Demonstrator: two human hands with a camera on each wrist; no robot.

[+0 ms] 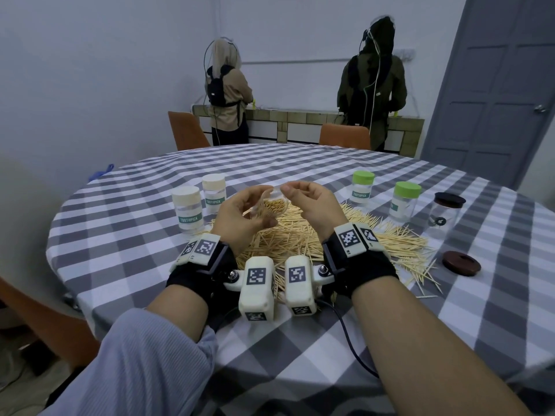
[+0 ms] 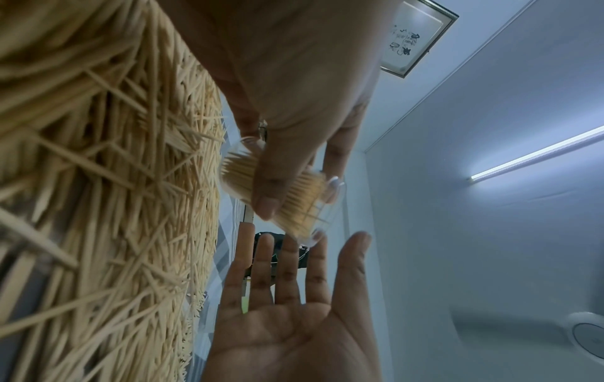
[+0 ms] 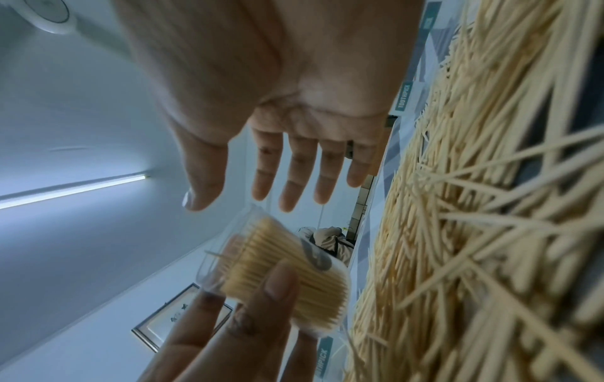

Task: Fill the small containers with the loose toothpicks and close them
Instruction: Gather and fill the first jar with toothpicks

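While a clear cylindrical container [image 1: 271,205], packed with thin wooden toothpicks, is gripped by the left hand [image 1: 240,217], the right hand [image 1: 312,202] is held empty beside it, fingers relaxed. Below, a straw-like loose pile [image 1: 300,238] is spread on checked cloth [image 1: 120,235].

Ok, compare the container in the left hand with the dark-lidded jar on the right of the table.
The held container is packed with toothpicks; the dark-lidded jar holds none. The held container is tilted, gripped by the left hand above the pile; the jar stands upright on the tablecloth. The held container has no lid; the jar is capped. Both are clear-walled.
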